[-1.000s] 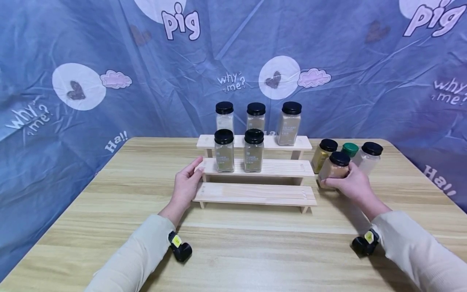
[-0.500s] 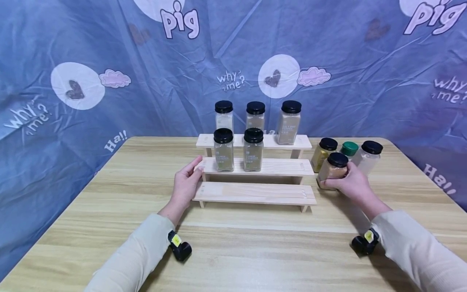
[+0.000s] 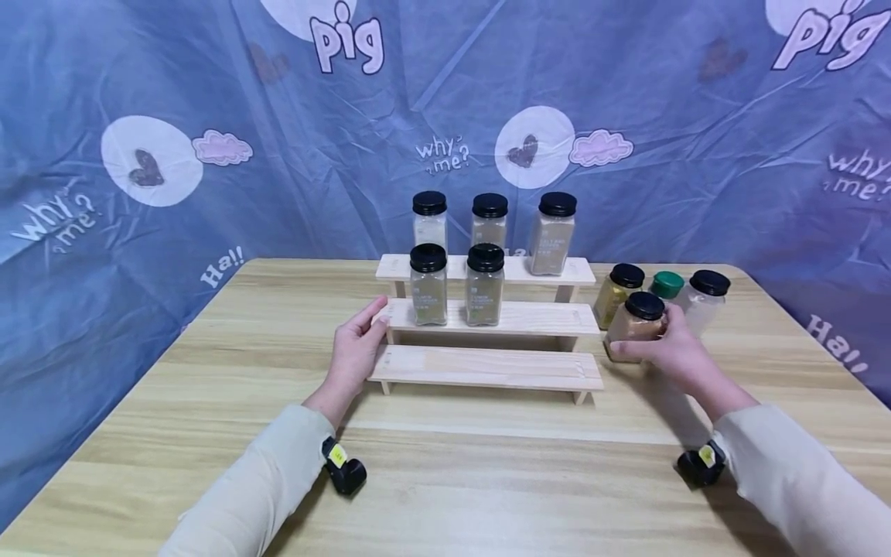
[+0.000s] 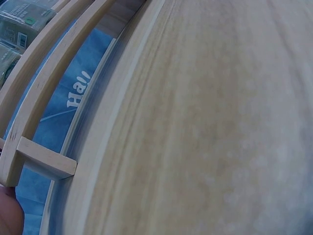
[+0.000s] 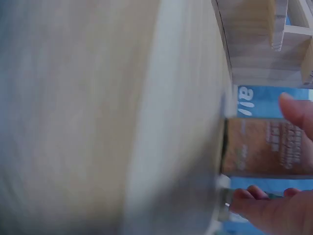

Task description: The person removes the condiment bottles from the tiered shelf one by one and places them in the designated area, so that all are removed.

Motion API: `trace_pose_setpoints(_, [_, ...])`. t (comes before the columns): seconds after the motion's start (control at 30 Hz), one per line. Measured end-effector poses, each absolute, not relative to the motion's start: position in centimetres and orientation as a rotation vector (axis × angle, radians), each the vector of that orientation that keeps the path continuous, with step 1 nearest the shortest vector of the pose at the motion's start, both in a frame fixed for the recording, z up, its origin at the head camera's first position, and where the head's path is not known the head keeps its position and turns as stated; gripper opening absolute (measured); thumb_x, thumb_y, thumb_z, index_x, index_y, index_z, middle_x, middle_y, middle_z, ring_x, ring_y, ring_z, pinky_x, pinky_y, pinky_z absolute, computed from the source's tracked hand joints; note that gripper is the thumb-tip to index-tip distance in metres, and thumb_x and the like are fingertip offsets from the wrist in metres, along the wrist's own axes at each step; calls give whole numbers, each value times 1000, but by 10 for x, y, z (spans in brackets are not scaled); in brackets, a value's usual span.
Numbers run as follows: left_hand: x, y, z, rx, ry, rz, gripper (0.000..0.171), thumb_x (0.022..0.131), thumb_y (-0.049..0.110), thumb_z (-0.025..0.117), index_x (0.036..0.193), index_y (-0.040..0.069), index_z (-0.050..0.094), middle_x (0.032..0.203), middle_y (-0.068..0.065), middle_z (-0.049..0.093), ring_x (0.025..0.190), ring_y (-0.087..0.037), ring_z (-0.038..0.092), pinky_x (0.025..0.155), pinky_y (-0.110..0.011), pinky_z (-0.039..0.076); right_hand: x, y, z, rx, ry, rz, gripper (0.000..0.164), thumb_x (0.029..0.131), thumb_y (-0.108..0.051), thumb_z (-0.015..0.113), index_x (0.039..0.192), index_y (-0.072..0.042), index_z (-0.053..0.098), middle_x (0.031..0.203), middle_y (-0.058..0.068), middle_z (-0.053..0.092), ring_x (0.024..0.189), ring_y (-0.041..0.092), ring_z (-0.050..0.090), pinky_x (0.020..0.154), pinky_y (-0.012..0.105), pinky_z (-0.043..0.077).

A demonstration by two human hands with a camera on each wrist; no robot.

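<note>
My left hand (image 3: 353, 348) holds the left end of a three-tier wooden rack (image 3: 487, 367) at its middle shelf, thumb and forefinger at the board's end. In the left wrist view only a bit of that hand (image 4: 10, 211) shows beside the rack. My right hand (image 3: 675, 348) is curled round a spice jar (image 3: 635, 331) of brownish powder with a black lid, right of the rack. The right wrist view has the thumb (image 5: 296, 111) over the jar's near edge and fingers (image 5: 261, 205) along its other side, with a thin strip of blue between. Its base appears at table level.
Three black-lidded jars stand on the top shelf, including a right-hand jar (image 3: 554, 236); two greenish jars (image 3: 484, 288) stand on the middle one. Behind my right hand are a yellow jar (image 3: 616, 298), a green-lidded jar (image 3: 668, 285) and a pale jar (image 3: 704, 298). Blue cloth (image 3: 278, 201) hangs behind the table.
The jar in my right hand has shifted slightly left and stands near the same spot. The right wrist has moved a little to the right. My left hand stays on the rack.
</note>
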State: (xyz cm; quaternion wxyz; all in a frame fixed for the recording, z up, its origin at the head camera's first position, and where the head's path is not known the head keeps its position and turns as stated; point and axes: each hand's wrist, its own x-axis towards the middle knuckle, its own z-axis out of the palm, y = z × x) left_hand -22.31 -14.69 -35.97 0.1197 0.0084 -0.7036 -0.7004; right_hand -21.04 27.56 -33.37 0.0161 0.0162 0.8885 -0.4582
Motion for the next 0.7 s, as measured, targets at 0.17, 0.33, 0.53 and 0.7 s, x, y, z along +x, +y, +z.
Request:
trace_pose_setpoints(0.17, [-224,-147,-360,19,-2052,-2054,38,91,6,55,129,5,54,132,-12,53,95,3,55,79,-9,47,-205,275,-323,26,2855,-1418,107,78,-27,75,145,5,-3,132,38,33,115,39,39,93,33,44])
trace_pose_setpoints(0.33, [-224,-147,-359,9,-2058,-2035,38,91,5,54,129,4,54,132,-11,53,98,3,54,82,-9,47,-201,272,-308,-38,2941,-1420,97,79,-23,74,145,4,7,125,32,41,97,15,48,71,10,41])
trace_pose_setpoints(0.53, [-223,-147,-359,-1,-2051,-2038,39,91,5,54,129,3,53,135,-8,51,117,-12,50,88,-11,44,-196,263,-284,3,2948,-1432,101,78,-32,74,146,-1,6,139,36,26,126,47,29,96,59,34])
trace_pose_setpoints(0.7, [-224,-147,-361,0,-2064,-2021,38,91,6,54,129,3,53,135,-6,51,121,-15,47,90,-10,43,-192,255,-270,39,2958,-1428,104,77,-39,73,148,-6,5,144,32,22,131,47,23,100,63,28])
